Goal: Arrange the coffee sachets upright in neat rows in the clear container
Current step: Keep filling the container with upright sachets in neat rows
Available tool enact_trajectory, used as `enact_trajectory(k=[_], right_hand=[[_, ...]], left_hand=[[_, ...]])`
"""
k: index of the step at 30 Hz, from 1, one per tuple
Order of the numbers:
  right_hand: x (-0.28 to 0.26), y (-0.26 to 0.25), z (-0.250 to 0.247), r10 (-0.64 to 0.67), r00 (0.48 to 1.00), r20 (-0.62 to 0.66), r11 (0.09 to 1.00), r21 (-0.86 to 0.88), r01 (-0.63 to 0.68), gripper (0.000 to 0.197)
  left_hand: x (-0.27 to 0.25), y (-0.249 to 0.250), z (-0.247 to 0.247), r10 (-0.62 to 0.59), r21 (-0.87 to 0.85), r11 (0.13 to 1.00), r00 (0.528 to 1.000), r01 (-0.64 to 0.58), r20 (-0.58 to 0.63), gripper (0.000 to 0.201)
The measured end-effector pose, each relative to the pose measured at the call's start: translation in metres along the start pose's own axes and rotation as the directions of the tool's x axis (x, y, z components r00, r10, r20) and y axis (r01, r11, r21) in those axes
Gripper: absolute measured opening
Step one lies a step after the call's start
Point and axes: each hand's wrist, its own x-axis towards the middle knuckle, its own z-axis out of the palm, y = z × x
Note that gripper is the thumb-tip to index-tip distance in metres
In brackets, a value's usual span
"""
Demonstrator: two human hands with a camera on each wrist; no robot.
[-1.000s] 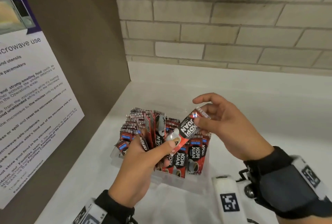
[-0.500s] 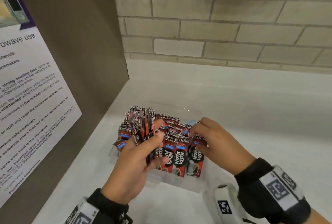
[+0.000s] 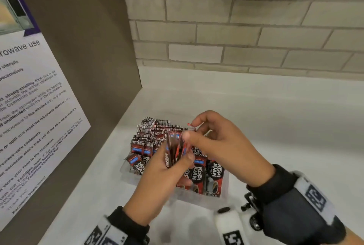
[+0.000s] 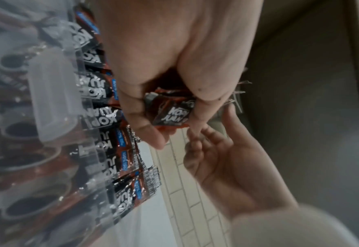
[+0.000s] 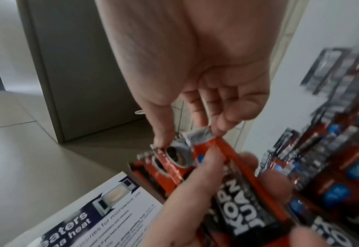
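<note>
A clear container on the white counter holds several red-and-black Kopi Juan sachets standing upright in rows. My left hand hovers over its front left and grips a small bunch of sachets, seen as a bunch in the left wrist view. My right hand reaches in from the right and pinches the top edge of one sachet in that bunch between thumb and fingers. The left hand covers part of the front row.
A brown side panel with a microwave-use notice rises close on the left. A tiled wall stands behind. White counter stretches to the right of the container.
The right hand lowered one sachet into the front rows, let it go, then came back up to the bunch in my left hand and took hold of another.
</note>
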Motion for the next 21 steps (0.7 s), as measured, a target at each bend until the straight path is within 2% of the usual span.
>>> enact_trajectory(k=[3, 5, 6, 10, 13, 18, 21], right_hand=[[0.004, 0.000, 0.004, 0.027, 0.999, -0.020, 0.999, 0.019, -0.027, 0.020], [0.006, 0.002, 0.000, 0.061, 0.998, -0.009, 0.994, 0.091, -0.060, 0.014], [0.006, 0.003, -0.002, 0.076, 0.997, -0.003, 0.989, 0.130, -0.075, 0.013], [0.006, 0.008, -0.013, 0.107, 0.994, 0.000, 0.967, 0.234, -0.104, 0.019], [0.006, 0.009, -0.018, 0.123, 0.992, 0.011, 0.956, 0.265, -0.121, 0.020], [0.005, 0.008, -0.023, 0.112, 0.991, 0.077, 0.962, 0.240, -0.128, 0.025], [0.003, 0.006, -0.025, 0.102, 0.992, 0.073, 0.961, 0.252, -0.117, 0.030]], left_hand=[[-0.002, -0.003, -0.002, 0.040, 0.075, 0.996, 0.998, -0.044, 0.048, 0.030], [-0.003, -0.003, -0.006, 0.030, 0.055, 0.998, 0.999, -0.032, 0.043, 0.042], [-0.003, -0.003, -0.008, 0.014, 0.028, 1.000, 1.000, -0.014, 0.016, 0.041], [-0.001, 0.001, -0.012, -0.005, -0.132, 0.991, 0.998, -0.004, -0.065, 0.016], [-0.003, 0.003, -0.010, 0.012, -0.143, 0.990, 0.999, -0.019, -0.049, 0.014], [-0.003, 0.001, -0.006, 0.003, -0.165, 0.986, 1.000, -0.006, -0.019, 0.023], [-0.004, 0.002, -0.006, -0.008, -0.189, 0.982, 1.000, 0.007, -0.006, 0.012]])
